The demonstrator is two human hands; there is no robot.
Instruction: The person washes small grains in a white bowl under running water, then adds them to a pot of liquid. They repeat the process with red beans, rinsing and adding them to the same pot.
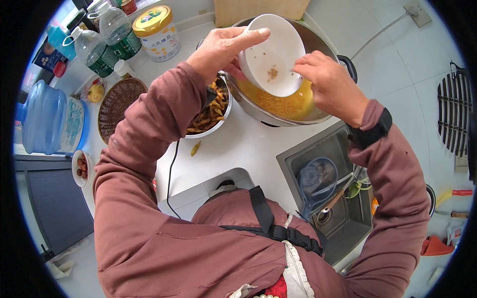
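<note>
My left hand [227, 48] grips the rim of a white bowl [277, 48], thumb on the edge, and holds it tilted over a large metal pot [244, 95]. Some small brown grains [273, 73] cling to the bowl's inside. My right hand [322, 74] has its fingers bent at the bowl's right edge; whether they pinch anything cannot be told. Yellow liquid with a patch of orange-brown grains [279, 104] lies in the pot. Left of the pot, partly behind my left sleeve, a bowl holds brownish bean pods [216, 111].
A single pod [195, 148] and a black cable [172, 167] lie on the white counter. A wicker basket [119, 108], a tin with a yellow lid [156, 33] and a large blue water bottle [52, 117] stand left. The sink [294, 160] holds a blue strainer or ladle [318, 178].
</note>
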